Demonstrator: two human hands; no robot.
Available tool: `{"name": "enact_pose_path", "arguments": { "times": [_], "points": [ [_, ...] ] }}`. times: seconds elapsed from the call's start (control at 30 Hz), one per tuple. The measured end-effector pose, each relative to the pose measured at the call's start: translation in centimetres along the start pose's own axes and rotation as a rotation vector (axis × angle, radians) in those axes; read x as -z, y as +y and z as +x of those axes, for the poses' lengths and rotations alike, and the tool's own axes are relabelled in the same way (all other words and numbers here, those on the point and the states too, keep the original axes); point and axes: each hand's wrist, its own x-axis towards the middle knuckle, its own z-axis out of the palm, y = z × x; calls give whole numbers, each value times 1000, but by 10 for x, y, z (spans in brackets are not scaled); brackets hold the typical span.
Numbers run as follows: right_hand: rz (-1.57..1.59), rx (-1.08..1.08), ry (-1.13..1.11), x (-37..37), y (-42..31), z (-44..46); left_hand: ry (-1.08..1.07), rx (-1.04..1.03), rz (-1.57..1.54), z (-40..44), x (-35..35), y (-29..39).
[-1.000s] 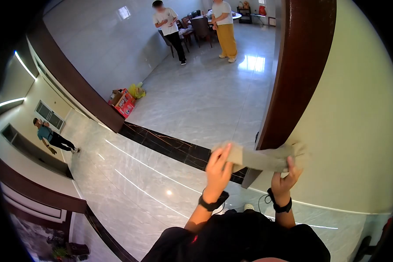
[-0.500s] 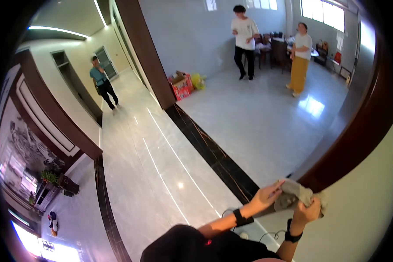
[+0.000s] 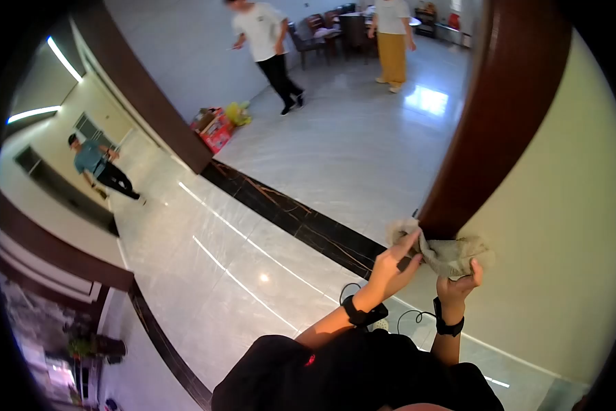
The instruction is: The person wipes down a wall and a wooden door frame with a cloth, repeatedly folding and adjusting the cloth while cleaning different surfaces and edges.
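Note:
A crumpled grey-beige cloth point(image 3: 452, 255) is stretched between my two hands, in front of the foot of the dark brown door frame point(image 3: 503, 116). My left hand point(image 3: 393, 264) grips its left end, with the fingers pointing up along the fabric. At the right end, my right hand point(image 3: 461, 279) holds the lower edge between thumb and fingers. Both wrists carry black bands, and a thin black cable loops near them.
A person in a white shirt point(image 3: 260, 31) and one in yellow trousers point(image 3: 392, 58) are in the room beyond the doorway. Another in a teal shirt point(image 3: 91, 159) is in the corridor. A red box point(image 3: 214, 130) stands by the wall.
The cloth was bunched up half a second ago and is now more spread out, with my hands further apart. The view has swung back, and the people in white and teal shirts have changed posture.

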Motion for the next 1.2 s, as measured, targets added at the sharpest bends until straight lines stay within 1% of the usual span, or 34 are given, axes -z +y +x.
{"name": "enact_pose_path", "arguments": {
  "times": [0.03,0.07,0.1,0.17,0.2,0.27,0.3,0.33,0.37,0.5,0.6,0.63,0.7,0.73,0.77,0.83,0.87,0.9,0.93,0.97,1.03,1.07,1.13,1.17,1.2],
  "points": [
    [83,-116,99,5,-6,8,-21,-6,-13,2,-3,4],
    [170,-230,201,8,-10,13,21,-132,2,6,-4,9],
    [152,-234,210,15,-13,16,65,-256,16,6,-2,15],
    [19,-255,156,25,-12,24,31,-304,35,12,-3,23],
    [4,-256,164,27,-11,31,30,-341,84,19,-5,30],
    [-184,-141,-129,24,-12,47,28,-389,123,22,-12,28],
    [-194,-137,-119,14,-14,51,21,-396,195,20,-17,16],
    [-292,-36,-141,-2,-18,54,15,-402,270,19,-21,4],
    [-389,62,-164,-12,-18,55,11,-410,265,20,-23,-2],
    [-300,96,-146,-23,-2,40,7,-399,320,13,-26,-22],
    [-327,55,-247,-24,11,17,59,-420,337,8,-31,-36],
    [-331,53,-245,-26,16,6,56,-423,335,5,-32,-42],
    [-285,15,-301,-30,27,-15,30,-350,317,-3,-37,-54],
    [-233,-57,-383,-27,31,-26,16,-291,304,-10,-39,-61],
    [-221,-51,-392,-28,38,-40,27,-282,311,-14,-43,-65],
    [-249,-367,-696,-30,50,-67,18,-185,247,-24,-45,-74],
    [-218,-353,-716,-28,53,-76,-4,-146,246,-32,-45,-83],
    [-111,-461,-645,-26,57,-84,21,-125,274,-35,-42,-82],
    [-5,-571,-577,-27,60,-91,-1,-58,253,-36,-41,-83],
    [28,-557,-602,-28,59,-88,-18,4,227,-34,-41,-82],
    [97,-564,-427,-16,49,-67,44,-44,264,-26,-41,-71],
    [124,-560,-455,-11,47,-59,54,-73,274,-21,-42,-65],
    [125,-477,-266,-6,44,-40,78,-154,321,-7,-41,-49],
    [144,-478,-287,-5,43,-31,94,-209,356,2,-41,-40],
    [215,-441,-196,-6,42,-23,89,-178,320,6,-41,-40]
  ]
}}
